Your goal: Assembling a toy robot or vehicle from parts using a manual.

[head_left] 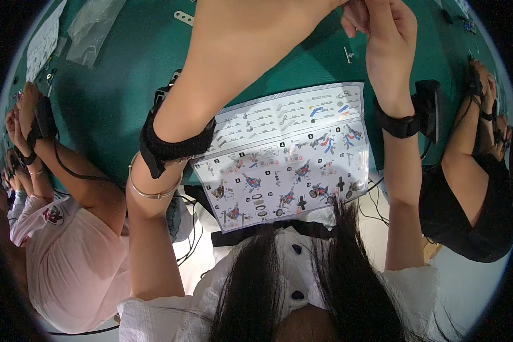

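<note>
1. Closest to my head camera, I look down on long dark hair point(242, 285) hanging over a white shirt point(290, 242) with dark buttons point(297, 249).
2. Past the shirt, I have the instruction sheet point(319, 128) between the forearms: its upper part lies on the green table point(119, 85), its lower part reaches over the near edge toward the lap. It carries small coloured drawings.
3. A thin bracelet point(155, 195) circles the left forearm; black straps point(402, 126) wrap both wrists, the right one bearing a black box point(430, 111).
4. My left hand point(308, 14) runs out of the top edge, so I cannot tell how open it is or what it holds.
5. My right hand point(389, 35) is beside it with fingers partly curled inward; I cannot tell whether it grips anything.
6. Just below the right hand, a small metal piece point(348, 55) lies on the table.
7. Farther left sit a strip with holes point(183, 18) and a clear plastic bag point(97, 31).
8. Other people's hands point(28, 114) show at both sides.
</note>
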Action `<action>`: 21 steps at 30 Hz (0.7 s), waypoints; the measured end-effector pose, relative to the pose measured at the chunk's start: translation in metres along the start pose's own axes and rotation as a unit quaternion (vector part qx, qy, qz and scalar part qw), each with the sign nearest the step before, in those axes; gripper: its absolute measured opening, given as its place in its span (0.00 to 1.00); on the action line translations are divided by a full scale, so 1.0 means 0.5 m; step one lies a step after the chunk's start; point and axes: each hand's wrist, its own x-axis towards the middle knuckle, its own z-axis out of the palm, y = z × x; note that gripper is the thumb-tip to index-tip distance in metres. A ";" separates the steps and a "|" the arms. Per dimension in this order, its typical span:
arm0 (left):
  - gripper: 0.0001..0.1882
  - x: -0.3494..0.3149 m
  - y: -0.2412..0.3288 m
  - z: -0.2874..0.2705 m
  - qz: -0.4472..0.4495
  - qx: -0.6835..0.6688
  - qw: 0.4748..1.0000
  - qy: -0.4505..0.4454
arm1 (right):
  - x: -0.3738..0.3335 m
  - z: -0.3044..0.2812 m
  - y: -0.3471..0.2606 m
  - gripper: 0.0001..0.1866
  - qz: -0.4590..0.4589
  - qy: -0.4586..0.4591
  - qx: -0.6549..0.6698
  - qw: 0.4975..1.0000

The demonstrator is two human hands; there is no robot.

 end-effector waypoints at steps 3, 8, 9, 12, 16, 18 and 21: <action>0.04 -0.006 0.037 0.017 -0.046 0.030 0.998 -0.005 | 0.001 -0.012 0.008 0.25 0.023 0.011 -0.005 1.000; 0.04 -0.002 0.042 0.018 -0.084 0.082 0.993 -0.009 | 0.000 -0.020 0.009 0.25 0.016 0.022 -0.037 0.999; 0.04 0.000 0.029 0.010 -0.100 0.059 0.993 0.006 | 0.001 -0.016 0.006 0.24 0.014 0.023 -0.054 0.998; 0.04 0.004 0.018 -0.007 -0.099 0.029 0.994 0.029 | 0.003 0.002 0.004 0.23 0.005 0.012 0.016 1.000; 0.07 0.003 0.023 -0.010 -0.073 0.084 0.993 0.024 | 0.016 -0.029 0.001 0.07 -0.096 -0.095 -0.091 0.987; 0.06 0.003 0.040 -0.005 -0.132 0.111 0.985 0.014 | 0.018 -0.031 -0.018 0.10 -0.108 -0.120 -0.105 0.981; 0.06 -0.004 0.036 0.000 -0.124 0.057 0.991 0.006 | 0.009 -0.037 -0.032 0.14 -0.018 -0.147 -0.071 0.986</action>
